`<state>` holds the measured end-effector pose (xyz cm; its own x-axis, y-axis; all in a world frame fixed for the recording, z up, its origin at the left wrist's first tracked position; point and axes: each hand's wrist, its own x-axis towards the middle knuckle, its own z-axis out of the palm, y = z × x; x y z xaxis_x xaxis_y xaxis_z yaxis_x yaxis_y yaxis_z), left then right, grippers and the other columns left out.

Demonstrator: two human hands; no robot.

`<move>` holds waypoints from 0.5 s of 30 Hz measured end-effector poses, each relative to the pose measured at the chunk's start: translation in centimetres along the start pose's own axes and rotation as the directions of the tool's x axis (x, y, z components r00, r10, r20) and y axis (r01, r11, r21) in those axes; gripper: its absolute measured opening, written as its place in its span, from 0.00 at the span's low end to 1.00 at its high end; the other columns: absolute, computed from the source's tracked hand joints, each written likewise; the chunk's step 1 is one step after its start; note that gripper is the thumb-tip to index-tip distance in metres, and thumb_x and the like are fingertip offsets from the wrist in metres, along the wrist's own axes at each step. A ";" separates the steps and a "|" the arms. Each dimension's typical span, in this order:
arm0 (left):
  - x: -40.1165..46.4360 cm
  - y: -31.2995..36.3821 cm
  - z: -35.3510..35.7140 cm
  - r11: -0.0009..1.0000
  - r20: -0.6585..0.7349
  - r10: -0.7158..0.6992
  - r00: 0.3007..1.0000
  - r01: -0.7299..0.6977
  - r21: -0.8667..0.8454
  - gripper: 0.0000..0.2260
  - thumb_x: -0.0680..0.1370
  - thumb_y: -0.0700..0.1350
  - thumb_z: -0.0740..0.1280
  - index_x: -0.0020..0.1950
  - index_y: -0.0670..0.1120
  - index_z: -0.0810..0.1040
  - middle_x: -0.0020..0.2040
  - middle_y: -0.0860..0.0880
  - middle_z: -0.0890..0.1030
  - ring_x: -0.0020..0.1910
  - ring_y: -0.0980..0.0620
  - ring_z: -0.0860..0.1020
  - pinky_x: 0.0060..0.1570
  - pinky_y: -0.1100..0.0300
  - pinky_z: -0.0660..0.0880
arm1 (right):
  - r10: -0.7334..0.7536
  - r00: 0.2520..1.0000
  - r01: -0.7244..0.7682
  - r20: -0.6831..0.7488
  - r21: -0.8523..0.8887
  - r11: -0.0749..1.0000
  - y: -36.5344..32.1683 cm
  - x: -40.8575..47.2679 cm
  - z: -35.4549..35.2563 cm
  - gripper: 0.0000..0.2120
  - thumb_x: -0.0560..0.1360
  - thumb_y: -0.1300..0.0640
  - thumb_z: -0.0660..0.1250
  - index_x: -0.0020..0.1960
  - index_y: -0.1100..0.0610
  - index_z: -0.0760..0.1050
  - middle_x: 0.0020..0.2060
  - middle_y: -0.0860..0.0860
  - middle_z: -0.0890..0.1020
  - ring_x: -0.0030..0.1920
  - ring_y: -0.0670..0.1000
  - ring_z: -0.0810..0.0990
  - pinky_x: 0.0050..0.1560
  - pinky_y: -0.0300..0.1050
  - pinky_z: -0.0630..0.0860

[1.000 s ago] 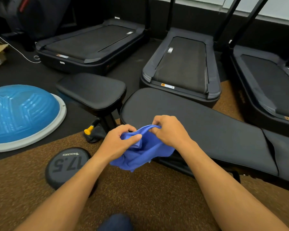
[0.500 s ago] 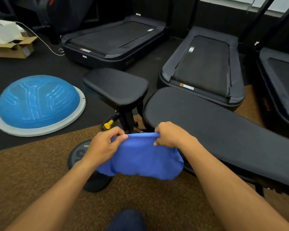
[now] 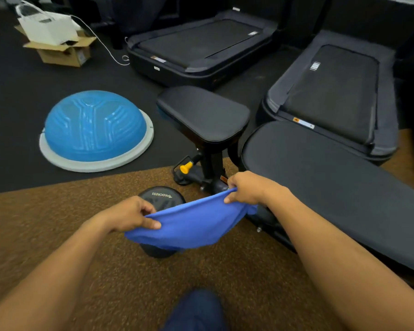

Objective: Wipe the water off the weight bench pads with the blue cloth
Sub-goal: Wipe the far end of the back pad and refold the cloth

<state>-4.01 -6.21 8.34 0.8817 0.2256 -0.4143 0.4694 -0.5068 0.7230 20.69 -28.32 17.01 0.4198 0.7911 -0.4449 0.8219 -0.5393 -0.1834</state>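
Note:
The blue cloth (image 3: 191, 225) hangs stretched between my two hands above the brown carpet. My left hand (image 3: 129, 213) pinches its left edge and my right hand (image 3: 249, 188) grips its right edge. The black weight bench stands just beyond: a small square seat pad (image 3: 202, 113) at centre and a long back pad (image 3: 328, 177) running off to the right. My right hand hovers near the long pad's near left corner, not touching it. No water is visible on the pads from here.
A black weight plate (image 3: 161, 195) lies on the carpet under the cloth. A blue balance dome (image 3: 95, 126) sits left on the black floor. Two treadmills (image 3: 201, 44) (image 3: 332, 91) stand behind the bench. A cardboard box (image 3: 62, 51) and white cable are far left.
The cloth went from bunched to spread wide between my hands. My hands moved apart, and the view swung left, so the bench now sits further right.

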 end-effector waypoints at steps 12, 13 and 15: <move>-4.7 -5.6 -2.9 0.742 0.144 -0.078 0.987 0.154 -0.652 0.22 0.60 0.51 0.83 0.46 0.40 0.86 0.44 0.41 0.85 0.40 0.51 0.83 0.40 0.61 0.78 | -0.055 0.996 0.030 0.072 0.310 0.950 -0.8 4.7 -0.7 0.07 0.74 0.62 0.73 0.42 0.52 0.78 0.41 0.50 0.80 0.43 0.50 0.77 0.41 0.44 0.72; -4.8 -6.3 -3.3 0.699 0.110 -0.083 0.990 0.137 -0.702 0.26 0.58 0.52 0.84 0.48 0.38 0.85 0.46 0.41 0.84 0.42 0.50 0.83 0.41 0.60 0.79 | -0.039 0.997 0.011 0.065 0.386 0.923 -0.8 5.3 -0.7 0.07 0.74 0.62 0.73 0.42 0.53 0.78 0.40 0.50 0.80 0.42 0.50 0.77 0.41 0.44 0.73; -5.0 -7.4 -3.9 0.646 0.048 -0.119 0.992 0.114 -0.755 0.31 0.55 0.54 0.86 0.50 0.39 0.82 0.45 0.42 0.82 0.41 0.51 0.82 0.42 0.58 0.80 | -0.016 0.998 -0.013 0.054 0.508 0.861 -1.0 6.4 -0.4 0.08 0.74 0.64 0.74 0.42 0.56 0.76 0.38 0.53 0.79 0.39 0.50 0.77 0.38 0.45 0.74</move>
<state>-11.75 -0.36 7.19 0.8165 0.2441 -0.5232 0.4389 0.3264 0.8372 22.69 -22.55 14.73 0.3849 0.7832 -0.4883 0.5063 -0.6215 -0.5978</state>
